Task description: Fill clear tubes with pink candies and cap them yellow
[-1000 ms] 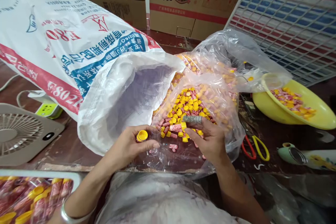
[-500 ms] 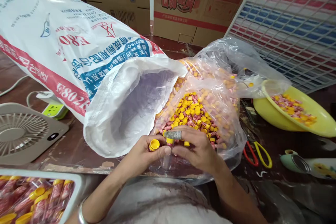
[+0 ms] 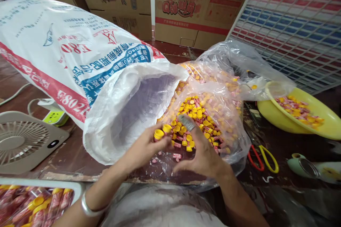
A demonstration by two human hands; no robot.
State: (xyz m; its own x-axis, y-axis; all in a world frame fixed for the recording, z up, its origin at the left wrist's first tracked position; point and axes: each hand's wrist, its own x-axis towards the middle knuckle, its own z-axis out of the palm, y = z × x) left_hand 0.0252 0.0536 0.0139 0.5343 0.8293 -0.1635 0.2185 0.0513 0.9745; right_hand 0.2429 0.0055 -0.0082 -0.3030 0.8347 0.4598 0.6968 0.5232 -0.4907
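Observation:
My left hand point(image 3: 145, 145) is closed around two small yellow-capped tubes point(image 3: 159, 134); their yellow ends stick up between thumb and fingers, and the lower parts are hidden. To its right, my right hand point(image 3: 201, 149) has thumb and fingers spread, with nothing visible between them. Grey tape point(image 3: 186, 122) wraps one of its fingertips. That fingertip is over a heap of small red-and-white tubes with yellow caps point(image 3: 198, 111), which spills from a clear plastic bag point(image 3: 226, 113). A few loose red-and-white pieces point(image 3: 177, 156) lie on the table below the hands.
A white woven sack point(image 3: 106, 127) lies open-mouthed beside my left hand. At left are a fan point(image 3: 23, 142), a green power socket point(image 3: 54, 116) and a bin of tubes point(image 3: 77, 189). Right: a yellow bowl point(image 3: 327, 118), scissors point(image 3: 269, 159), a wire rack point(image 3: 287, 32). Cartons point(image 3: 191, 25) stand behind.
My hands have come apart. The right hand has opened and its taped finger has risen toward the heap. My left hand now shows two yellow ends side by side and sits slightly higher.

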